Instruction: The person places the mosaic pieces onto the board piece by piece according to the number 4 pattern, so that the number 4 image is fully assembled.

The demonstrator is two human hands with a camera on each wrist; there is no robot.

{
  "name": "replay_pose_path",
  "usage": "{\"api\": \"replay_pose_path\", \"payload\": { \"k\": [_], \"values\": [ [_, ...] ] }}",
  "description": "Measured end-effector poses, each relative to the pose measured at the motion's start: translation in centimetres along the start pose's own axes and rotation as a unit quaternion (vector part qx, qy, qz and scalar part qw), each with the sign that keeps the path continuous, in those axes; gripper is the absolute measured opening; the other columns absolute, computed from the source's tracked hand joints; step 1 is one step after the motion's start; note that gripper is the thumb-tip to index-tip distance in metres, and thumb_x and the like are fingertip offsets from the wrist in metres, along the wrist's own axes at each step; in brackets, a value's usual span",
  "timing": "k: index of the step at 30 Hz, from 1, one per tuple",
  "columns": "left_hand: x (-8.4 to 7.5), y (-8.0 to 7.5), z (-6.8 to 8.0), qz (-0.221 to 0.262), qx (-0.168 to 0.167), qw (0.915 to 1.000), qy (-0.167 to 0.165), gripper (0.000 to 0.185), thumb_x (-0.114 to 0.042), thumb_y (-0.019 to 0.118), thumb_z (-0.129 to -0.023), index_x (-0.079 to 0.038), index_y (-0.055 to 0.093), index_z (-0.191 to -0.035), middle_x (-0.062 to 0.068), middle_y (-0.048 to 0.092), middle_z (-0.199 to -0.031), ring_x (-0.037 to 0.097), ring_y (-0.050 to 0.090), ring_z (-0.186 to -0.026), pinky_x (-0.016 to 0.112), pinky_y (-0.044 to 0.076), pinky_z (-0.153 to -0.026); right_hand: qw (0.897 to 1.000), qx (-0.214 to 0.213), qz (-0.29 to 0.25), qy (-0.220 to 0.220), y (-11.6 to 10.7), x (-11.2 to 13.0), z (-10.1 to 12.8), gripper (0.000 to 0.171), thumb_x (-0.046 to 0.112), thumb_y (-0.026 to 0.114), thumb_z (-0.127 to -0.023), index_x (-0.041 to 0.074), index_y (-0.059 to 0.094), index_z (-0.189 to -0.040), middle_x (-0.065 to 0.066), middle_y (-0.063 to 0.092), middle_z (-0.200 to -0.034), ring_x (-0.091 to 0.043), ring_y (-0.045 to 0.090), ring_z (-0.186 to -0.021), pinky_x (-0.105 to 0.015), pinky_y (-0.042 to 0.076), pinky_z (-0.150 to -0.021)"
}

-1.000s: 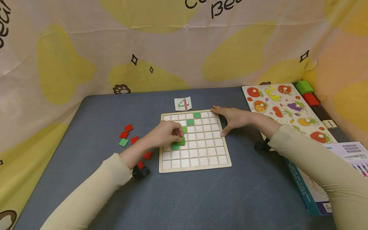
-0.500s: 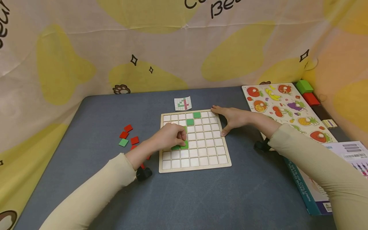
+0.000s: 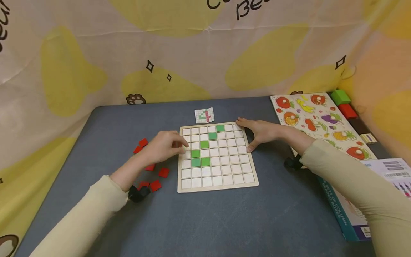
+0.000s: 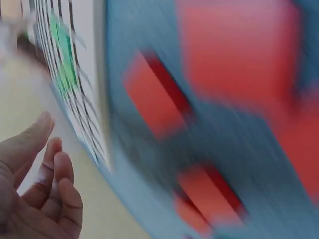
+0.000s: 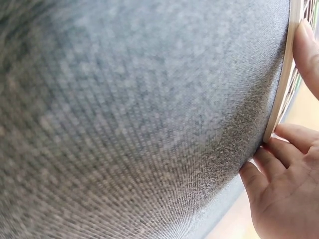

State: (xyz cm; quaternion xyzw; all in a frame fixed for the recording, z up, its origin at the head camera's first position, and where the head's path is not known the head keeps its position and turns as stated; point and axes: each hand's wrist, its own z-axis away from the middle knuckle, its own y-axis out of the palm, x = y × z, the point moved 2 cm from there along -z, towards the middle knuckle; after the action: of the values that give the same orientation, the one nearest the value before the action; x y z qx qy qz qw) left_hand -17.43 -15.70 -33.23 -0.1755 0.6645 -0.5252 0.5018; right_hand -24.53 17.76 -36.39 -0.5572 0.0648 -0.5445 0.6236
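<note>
- Left hand hovering near nine o'clock of board, relaxed, holding nothing.
- Right hand, spread, bracing two o'clock; light pressure likely sparing green tiles jolts.

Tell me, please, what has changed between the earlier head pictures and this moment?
The left grip has let go of the green tile, which now lies in a square of the board, directly right of another green tile. That grip has moved left, to around the board's left edge. Unchanged: the right grip at the board's right edge, the board and the small pattern card.
</note>
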Motion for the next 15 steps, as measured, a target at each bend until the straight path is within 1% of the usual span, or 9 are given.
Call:
{"api": "replay_pose_path", "payload": {
  "k": [2,4,6,8,9,12,15],
  "values": [
    [1.9,-1.5,1.1,-0.006,-0.015,0.9997,-0.017,0.014,-0.009,0.074,-0.087,-0.009,0.077,-0.100,0.007,0.070,-0.093,0.015,0.059,-0.077,0.026,0.046,-0.067,1.000,0.003,0.002,-0.001,0.0,0.0,-0.1,0.118,0.033,0.088,-0.072,0.006,0.013,-0.159,-0.016,0.003,-0.168,-0.039,0.007,-0.155,-0.063,0.012,-0.122],
    [3.8,-2.9,2.3,-0.009,-0.021,0.9991,-0.037,0.014,-0.007,0.073,-0.086,-0.008,0.076,-0.100,0.008,0.071,-0.095,0.017,0.059,-0.079,0.027,0.046,-0.068,1.000,0.004,0.002,-0.004,-0.1,0.0,-0.1,0.117,0.033,0.088,-0.072,0.006,0.014,-0.159,-0.016,0.003,-0.168,-0.040,0.007,-0.155,-0.064,0.011,-0.121],
    [5.5,-4.1,3.5,-0.010,-0.012,0.9983,-0.056,0.015,-0.006,0.073,-0.087,-0.009,0.076,-0.101,0.008,0.071,-0.098,0.017,0.059,-0.081,0.027,0.046,-0.068,1.000,0.003,0.003,-0.005,-0.1,0.0,-0.1,0.117,0.034,0.088,-0.072,0.006,0.014,-0.159,-0.016,0.003,-0.168,-0.039,0.007,-0.155,-0.064,0.010,-0.121],
    [7.0,-5.0,4.6,-0.003,0.006,0.9970,-0.077,0.018,-0.007,0.074,-0.085,-0.011,0.076,-0.102,0.008,0.070,-0.100,0.017,0.057,-0.083,0.027,0.045,-0.068,1.000,0.002,0.001,-0.005,-0.2,0.0,0.0,0.117,0.034,0.088,-0.072,0.006,0.014,-0.159,-0.016,0.003,-0.168,-0.039,0.007,-0.155,-0.063,0.011,-0.122],
    [7.7,-5.2,5.1,0.003,0.018,0.9960,-0.087,0.020,-0.008,0.076,-0.084,-0.012,0.076,-0.103,0.007,0.069,-0.100,0.017,0.055,-0.083,0.026,0.044,-0.067,1.000,0.001,0.001,-0.005,-0.2,0.0,0.0,0.117,0.034,0.088,-0.072,0.006,0.014,-0.159,-0.016,0.003,-0.168,-0.039,0.007,-0.155,-0.063,0.011,-0.122],
    [9.6,-5.4,6.4,0.013,0.045,0.9936,-0.103,0.027,-0.012,0.081,-0.079,-0.016,0.077,-0.105,0.005,0.066,-0.099,0.016,0.053,-0.085,0.024,0.043,-0.067,1.000,0.003,-0.001,-0.006,-0.1,0.1,0.1,0.118,0.034,0.088,-0.072,0.005,0.013,-0.158,-0.017,0.003,-0.168,-0.039,0.007,-0.155,-0.062,0.012,-0.122],
    [11.1,-5.0,7.3,0.012,0.049,0.9923,-0.113,0.031,-0.017,0.085,-0.076,-0.019,0.077,-0.105,0.004,0.064,-0.099,0.015,0.052,-0.087,0.022,0.043,-0.069,1.000,0.003,-0.001,-0.008,-0.1,0.1,0.0,0.118,0.035,0.088,-0.072,0.005,0.014,-0.158,-0.017,0.003,-0.168,-0.039,0.007,-0.155,-0.062,0.012,-0.122]
  ]
}}
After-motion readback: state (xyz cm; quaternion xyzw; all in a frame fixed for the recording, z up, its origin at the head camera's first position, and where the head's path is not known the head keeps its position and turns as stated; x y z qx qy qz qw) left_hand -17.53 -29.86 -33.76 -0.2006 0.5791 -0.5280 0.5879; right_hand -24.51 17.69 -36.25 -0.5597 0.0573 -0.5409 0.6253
